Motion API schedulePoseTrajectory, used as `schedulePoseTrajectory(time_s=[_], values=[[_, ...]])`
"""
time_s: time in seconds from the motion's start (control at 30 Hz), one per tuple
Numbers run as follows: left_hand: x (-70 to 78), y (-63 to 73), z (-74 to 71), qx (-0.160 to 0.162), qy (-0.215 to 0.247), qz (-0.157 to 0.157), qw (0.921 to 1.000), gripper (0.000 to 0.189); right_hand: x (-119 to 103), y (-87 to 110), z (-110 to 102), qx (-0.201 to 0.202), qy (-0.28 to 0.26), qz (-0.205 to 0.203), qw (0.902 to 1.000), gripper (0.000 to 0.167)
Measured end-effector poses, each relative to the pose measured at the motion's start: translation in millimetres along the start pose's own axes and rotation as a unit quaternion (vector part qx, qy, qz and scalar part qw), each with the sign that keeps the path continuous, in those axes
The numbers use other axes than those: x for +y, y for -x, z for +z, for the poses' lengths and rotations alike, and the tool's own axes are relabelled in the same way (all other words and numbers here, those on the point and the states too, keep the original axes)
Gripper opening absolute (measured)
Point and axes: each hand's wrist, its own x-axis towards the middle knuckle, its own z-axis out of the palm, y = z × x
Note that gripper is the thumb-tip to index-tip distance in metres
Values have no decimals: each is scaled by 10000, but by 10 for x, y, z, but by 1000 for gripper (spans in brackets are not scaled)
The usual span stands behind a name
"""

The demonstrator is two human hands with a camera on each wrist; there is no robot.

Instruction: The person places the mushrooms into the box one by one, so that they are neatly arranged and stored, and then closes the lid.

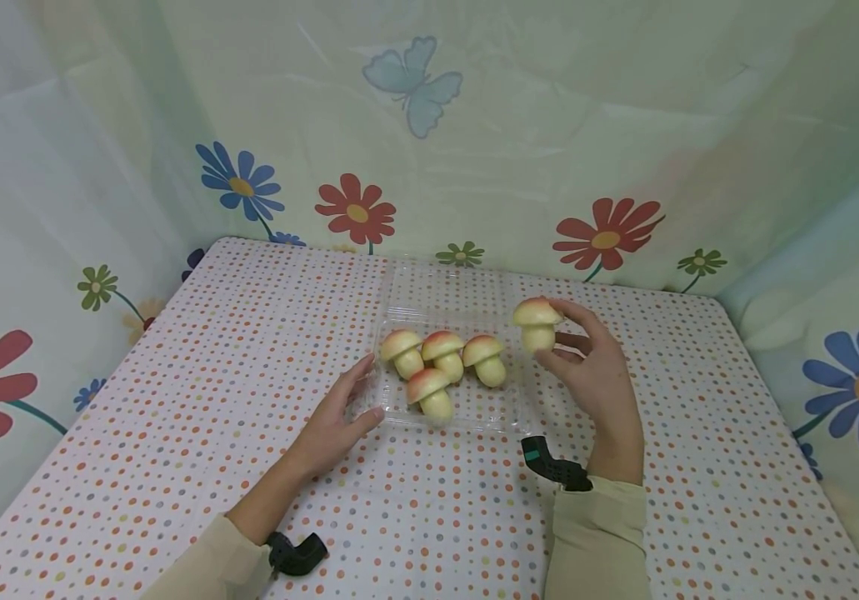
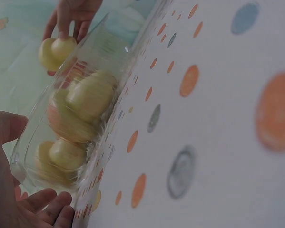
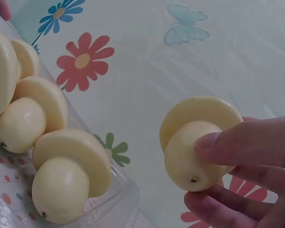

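Observation:
A toy mushroom (image 1: 537, 325) with a reddish-yellow cap is pinched between the thumb and fingers of my right hand (image 1: 597, 375), held up just right of a clear plastic box (image 1: 474, 415). In the right wrist view, the thumb lies across that mushroom's pale stem (image 3: 187, 156). Inside the box lie several more toy mushrooms (image 1: 444, 354), three in a row and one in front. My left hand (image 1: 332, 425) is at the box's left end, its thumb and fingers spread around that side. The left wrist view shows the left fingers (image 2: 42, 204) loosely bent beside the box wall (image 2: 25, 137).
The box's clear lid (image 1: 444, 287) is folded back behind it on the dotted tablecloth (image 1: 212, 400). A flowered curtain (image 1: 474, 167) rises behind the table's back edge and along both sides. Black wrist mounts (image 1: 297, 554) sit at both sleeves.

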Motion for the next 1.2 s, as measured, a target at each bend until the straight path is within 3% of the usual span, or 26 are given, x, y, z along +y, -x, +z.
schedulePoseTrajectory(time_s=[0.17,0.53,1.2], values=[[-2,-2,-1,1,-35,-1,10000,77,-39,10,-6,-296,83,56,9995,70],[14,0,-6,21,-8,-57,10000,76,-104,29,-7,-710,19,-224,9972,70],[17,5,-2,14,8,-53,10000,77,-189,34,46,-1466,433,71,9882,70]])
